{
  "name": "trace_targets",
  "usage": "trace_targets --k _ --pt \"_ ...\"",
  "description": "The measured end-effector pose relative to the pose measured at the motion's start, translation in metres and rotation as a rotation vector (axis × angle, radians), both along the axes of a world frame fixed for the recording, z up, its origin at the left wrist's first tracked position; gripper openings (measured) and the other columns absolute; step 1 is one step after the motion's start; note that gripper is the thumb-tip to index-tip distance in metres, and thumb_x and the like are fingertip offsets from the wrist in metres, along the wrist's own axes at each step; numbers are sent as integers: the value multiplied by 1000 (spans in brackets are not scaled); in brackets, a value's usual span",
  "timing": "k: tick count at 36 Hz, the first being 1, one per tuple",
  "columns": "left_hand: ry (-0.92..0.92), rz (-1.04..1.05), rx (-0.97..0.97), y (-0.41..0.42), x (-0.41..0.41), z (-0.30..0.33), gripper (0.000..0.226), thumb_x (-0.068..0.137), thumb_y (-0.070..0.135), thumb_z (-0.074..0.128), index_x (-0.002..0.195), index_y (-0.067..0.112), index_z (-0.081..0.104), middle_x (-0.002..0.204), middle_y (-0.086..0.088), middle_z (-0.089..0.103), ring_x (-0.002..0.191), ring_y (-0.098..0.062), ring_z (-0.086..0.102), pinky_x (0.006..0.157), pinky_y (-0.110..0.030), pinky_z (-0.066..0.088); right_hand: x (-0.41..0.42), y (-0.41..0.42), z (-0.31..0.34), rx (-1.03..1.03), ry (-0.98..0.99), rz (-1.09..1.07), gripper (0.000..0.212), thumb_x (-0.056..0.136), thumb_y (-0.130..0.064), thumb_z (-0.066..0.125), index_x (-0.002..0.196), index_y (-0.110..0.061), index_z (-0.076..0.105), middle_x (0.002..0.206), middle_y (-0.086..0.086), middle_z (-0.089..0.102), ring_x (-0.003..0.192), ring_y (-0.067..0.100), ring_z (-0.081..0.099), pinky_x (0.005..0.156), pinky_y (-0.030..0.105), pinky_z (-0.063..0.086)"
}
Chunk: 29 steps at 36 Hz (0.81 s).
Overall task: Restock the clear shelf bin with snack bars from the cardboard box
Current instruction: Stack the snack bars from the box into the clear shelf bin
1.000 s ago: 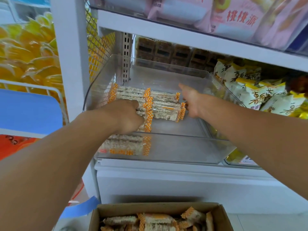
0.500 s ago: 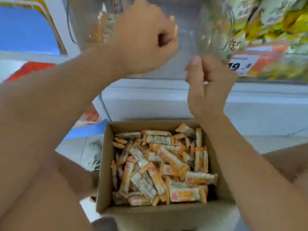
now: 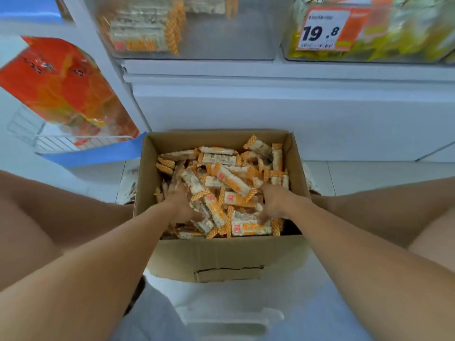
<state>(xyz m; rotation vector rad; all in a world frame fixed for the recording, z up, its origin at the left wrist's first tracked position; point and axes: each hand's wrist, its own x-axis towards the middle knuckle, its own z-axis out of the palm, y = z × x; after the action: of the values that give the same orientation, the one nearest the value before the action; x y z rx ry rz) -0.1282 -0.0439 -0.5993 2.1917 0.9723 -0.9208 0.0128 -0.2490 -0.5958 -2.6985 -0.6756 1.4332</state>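
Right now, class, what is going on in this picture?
A person is restocking a shop shelf. Both hands are down in the cardboard box of snack bars: the left hand and the right hand are digging into the pile to gather some. Above, the clear shelf bin holds only a few bars at its left side, so it is far from full.

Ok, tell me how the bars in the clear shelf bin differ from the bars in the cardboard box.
The bars in the clear shelf bin are few and lie side by side; the bars in the cardboard box are many, heaped at all angles. The bin's go untouched; both hands, left and right, dig into the box's. Both have orange-ended wrappers.
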Motion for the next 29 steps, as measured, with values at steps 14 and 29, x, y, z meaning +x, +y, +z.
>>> trace_targets --k 14,29 --pt "-170 146 -79 -26 15 16 31 75 27 86 86 10 64 90 -9 66 77 -18 60 54 -25 44 -20 19 8 -25 -18 335 67 88 -13 74 149 -12 45 142 9 53 123 29 56 99 38 51" --pt "-250 190 -266 -22 18 30 89 88 55 65 152 4 29 142 -16 49 124 -32 52 101 -41 46 9 16 52 24 25 185 91 86 -42 72 157 -15 22 162 6 27 144 30 33 113 47 38"
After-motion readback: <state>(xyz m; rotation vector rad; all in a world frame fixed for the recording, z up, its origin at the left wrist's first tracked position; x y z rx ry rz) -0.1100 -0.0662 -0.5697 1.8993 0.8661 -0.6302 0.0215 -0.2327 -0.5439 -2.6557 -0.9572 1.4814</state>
